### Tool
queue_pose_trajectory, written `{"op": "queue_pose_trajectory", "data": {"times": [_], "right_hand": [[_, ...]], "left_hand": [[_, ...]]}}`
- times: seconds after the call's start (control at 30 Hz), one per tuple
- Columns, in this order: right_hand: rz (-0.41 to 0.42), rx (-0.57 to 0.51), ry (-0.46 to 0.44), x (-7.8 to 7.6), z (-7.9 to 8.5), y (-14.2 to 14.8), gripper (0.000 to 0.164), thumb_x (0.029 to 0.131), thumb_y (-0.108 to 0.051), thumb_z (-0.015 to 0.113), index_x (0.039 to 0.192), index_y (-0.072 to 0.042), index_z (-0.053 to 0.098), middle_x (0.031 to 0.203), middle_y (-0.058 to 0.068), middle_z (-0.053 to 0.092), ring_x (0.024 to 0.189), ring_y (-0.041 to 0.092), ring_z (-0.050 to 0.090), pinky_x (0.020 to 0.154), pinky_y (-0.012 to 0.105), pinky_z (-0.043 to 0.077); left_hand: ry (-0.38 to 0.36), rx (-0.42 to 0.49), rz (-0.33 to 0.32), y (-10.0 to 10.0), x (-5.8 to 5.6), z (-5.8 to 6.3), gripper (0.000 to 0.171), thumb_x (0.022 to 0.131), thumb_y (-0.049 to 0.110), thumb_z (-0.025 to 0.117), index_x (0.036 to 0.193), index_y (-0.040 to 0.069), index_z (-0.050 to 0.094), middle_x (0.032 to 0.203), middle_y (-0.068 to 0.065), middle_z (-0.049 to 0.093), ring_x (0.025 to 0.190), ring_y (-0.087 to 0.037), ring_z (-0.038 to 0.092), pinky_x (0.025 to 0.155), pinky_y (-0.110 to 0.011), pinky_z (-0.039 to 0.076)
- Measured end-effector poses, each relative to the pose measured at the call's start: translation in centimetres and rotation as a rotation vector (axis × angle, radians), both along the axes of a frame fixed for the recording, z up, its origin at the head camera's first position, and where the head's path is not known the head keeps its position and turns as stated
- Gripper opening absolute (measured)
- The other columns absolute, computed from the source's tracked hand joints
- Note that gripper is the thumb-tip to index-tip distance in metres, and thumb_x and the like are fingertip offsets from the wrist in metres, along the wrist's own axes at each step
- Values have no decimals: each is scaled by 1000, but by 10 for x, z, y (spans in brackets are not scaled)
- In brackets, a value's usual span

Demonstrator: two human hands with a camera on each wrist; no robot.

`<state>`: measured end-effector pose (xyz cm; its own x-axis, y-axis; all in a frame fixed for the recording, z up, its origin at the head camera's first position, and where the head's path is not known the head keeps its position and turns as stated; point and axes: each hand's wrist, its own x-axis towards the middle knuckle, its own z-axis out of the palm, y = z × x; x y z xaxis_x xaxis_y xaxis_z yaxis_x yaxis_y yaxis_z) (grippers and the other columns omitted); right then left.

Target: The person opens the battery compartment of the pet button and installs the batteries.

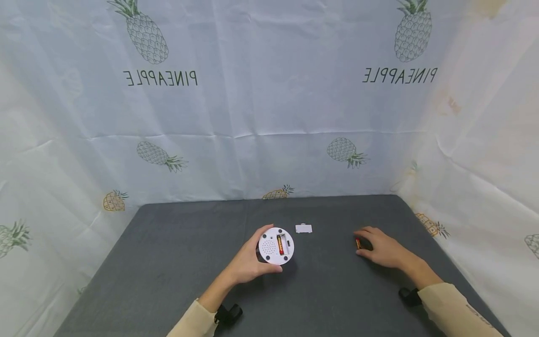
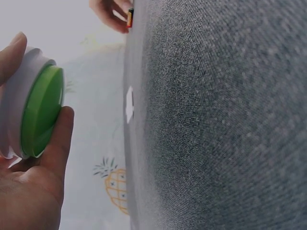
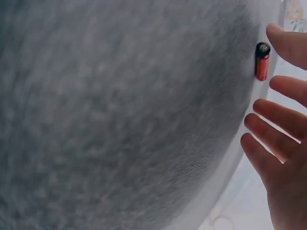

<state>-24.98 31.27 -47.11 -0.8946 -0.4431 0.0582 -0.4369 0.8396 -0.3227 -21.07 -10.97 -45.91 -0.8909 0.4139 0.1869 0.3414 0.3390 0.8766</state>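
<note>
1. Centrally, round white device (image 1: 269,255) raised above the dark grey desk (image 1: 320,295), gripped at its rim between thumb and fingers of the left hand (image 1: 247,264).
2. On its visible white face, uncovered compartment (image 1: 286,244) with one battery (image 1: 280,245) along the left side; on the opposite face, green cap (image 2: 45,110).
3. Just right of the device and slightly farther, small white cover (image 1: 303,229) lying on the desk.
4. Well to the right, loose battery (image 3: 262,69) between spread thumb and forefinger of the right hand (image 1: 382,249); impossible to tell whether touching.
5. Beyond the desk's far edge, pale pineapple-print cloth (image 1: 261,98).
</note>
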Motion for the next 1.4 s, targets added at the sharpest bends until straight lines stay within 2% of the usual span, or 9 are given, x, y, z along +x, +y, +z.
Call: {"op": "queue_pose_trajectory", "data": {"times": [0.17, 0.33, 0.5, 0.63, 0.8, 1.07, 1.4], "right_hand": [[1, -6, -9, -2, -3, 3, 51, 94, -32, 74, 135, -3, 62, 138, 25, 53, 128, 48, 48, 94, 62, 44], [9, -23, 27, -3, -3, 0, 42, 92, -27, 77, 126, -4, 67, 128, 19, 57, 120, 45, 52, 90, 60, 47], [19, -94, 45, -4, -5, -6, 42, 90, -24, 79, 122, 2, 67, 110, 7, 63, 103, 32, 61, 85, 52, 50], [20, -184, 4, -3, -5, -11, 42, 89, -18, 79, 122, 5, 65, 102, 1, 66, 91, 19, 62, 77, 41, 52], [11, -273, -58, -1, -4, -19, 43, 91, -14, 77, 126, 6, 63, 97, -3, 64, 84, 9, 59, 71, 32, 50], [57, -466, -143, 5, 0, -43, 45, 92, -14, 75, 129, 7, 61, 97, 1, 63, 84, 9, 60, 72, 29, 51], [92, -587, -215, 12, 6, -75, 46, 92, -16, 77, 130, 5, 61, 99, 3, 69, 87, 13, 66, 78, 29, 53]], "left_hand": [[5, 2, -2, 0, 0, 0, 103, 72, 24, 94, 156, 26, 34, 135, 2, 53, 113, -19, 55, 95, -37, 44], [12, 0, 3, -1, 0, -1, 103, 72, 24, 94, 156, 26, 35, 135, 2, 54, 113, -18, 54, 95, -38, 43], [9, 7, -3, 0, 0, -2, 103, 72, 26, 94, 156, 25, 34, 136, 2, 53, 113, -19, 54, 96, -38, 43], [7, 7, -1, 1, 1, -2, 103, 72, 24, 94, 156, 25, 34, 135, 2, 54, 112, -18, 55, 95, -37, 43], [-1, 10, -2, 2, 1, -1, 103, 73, 22, 93, 156, 23, 34, 135, 1, 54, 113, -19, 54, 95, -38, 43], [-16, -5, 1, 3, 1, 0, 103, 73, 23, 93, 157, 25, 33, 136, 1, 53, 113, -19, 54, 94, -39, 43], [-15, -13, 0, 5, 2, 2, 104, 72, 30, 93, 157, 24, 33, 135, 2, 53, 113, -18, 54, 95, -42, 42]]}}
